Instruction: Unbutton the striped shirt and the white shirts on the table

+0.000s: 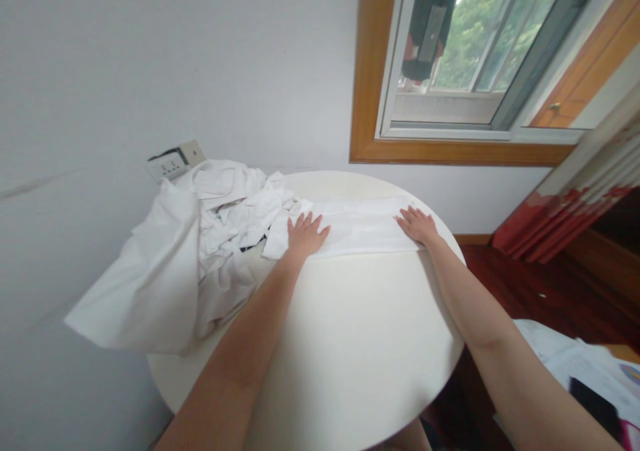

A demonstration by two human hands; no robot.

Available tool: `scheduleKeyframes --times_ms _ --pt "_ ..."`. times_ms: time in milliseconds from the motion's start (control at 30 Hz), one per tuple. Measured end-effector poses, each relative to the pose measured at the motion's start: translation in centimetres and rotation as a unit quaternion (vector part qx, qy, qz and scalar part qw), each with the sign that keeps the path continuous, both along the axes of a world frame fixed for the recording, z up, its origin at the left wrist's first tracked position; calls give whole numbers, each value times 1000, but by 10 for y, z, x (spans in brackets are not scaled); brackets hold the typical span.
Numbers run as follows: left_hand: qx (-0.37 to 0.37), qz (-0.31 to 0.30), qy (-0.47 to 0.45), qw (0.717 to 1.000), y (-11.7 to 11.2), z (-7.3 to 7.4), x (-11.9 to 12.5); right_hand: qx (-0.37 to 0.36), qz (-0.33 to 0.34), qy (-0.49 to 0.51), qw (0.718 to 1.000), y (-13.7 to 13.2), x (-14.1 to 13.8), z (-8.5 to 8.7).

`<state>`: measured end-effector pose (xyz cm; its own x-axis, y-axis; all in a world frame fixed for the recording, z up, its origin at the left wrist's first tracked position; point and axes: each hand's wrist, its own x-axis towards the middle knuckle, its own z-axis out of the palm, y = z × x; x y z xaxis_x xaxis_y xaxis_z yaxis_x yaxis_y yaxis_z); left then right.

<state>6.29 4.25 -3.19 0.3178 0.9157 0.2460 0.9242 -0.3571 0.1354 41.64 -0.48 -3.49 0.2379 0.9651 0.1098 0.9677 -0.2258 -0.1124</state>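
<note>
A white cloth (360, 227), laid out as a long flat strip, stretches across the far part of the round white table (360, 331). My left hand (306, 233) rests on its left part, palm down with fingers spread. At the strip's right end lies my right hand (419, 225), also flat with fingers apart. Left of my left hand, a heap of crumpled white cloth (235, 217) covers that side of the table. Part of the heap (145, 277) hangs over the table's left edge. Whether the strip's left end touches the heap I cannot tell.
Behind the heap a power socket (173, 165) is set in the white wall. A wood-framed window (367, 104) is at the back right, beside a red and cream curtain (565, 197). At lower right, papers (560, 351) and a dark flat object (595, 404) lie near my right arm.
</note>
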Motion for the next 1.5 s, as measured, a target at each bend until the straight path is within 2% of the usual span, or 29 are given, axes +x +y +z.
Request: scheduleKeyframes --times_ms 200,267,367,400,467,567,633,700,833,933,1100,1267,1367,1500 --pt "29 -8 16 999 5 0 -11 42 -9 1 999 0 1 -4" --pt "12 -24 20 999 8 0 -16 64 -12 1 998 -1 0 -4" --pt "-13 -30 26 999 12 -1 -19 135 2 -5 991 -3 -4 -2" --pt "-12 -28 26 999 13 -2 -19 162 33 0 986 -4 -8 0" --pt "1 -25 22 999 12 -3 -19 185 152 46 970 -7 -22 5" --pt "29 -25 5 999 11 -5 -20 141 344 125 920 -15 -53 14" --pt "50 -33 -11 998 9 -4 -21 91 413 129 897 -23 -74 19" --pt "68 -70 -24 995 7 0 -21 54 436 111 891 -30 -89 25" --pt "58 -207 -39 976 -6 11 -19 36 431 85 898 -38 -93 34" --pt "37 -264 -15 964 -25 21 -21 29 418 55 906 -40 -90 38" --pt "17 -267 75 961 -51 32 -40 -17 384 3 923 -40 -88 35" --pt "23 -242 141 960 -60 35 -50 -36 282 -30 958 -47 -66 30" --pt "37 -262 143 954 -63 27 -41 -49 251 -27 966 -67 -45 30" --pt "78 -310 109 941 -64 12 -14 -65 215 -26 974 -113 -20 30"
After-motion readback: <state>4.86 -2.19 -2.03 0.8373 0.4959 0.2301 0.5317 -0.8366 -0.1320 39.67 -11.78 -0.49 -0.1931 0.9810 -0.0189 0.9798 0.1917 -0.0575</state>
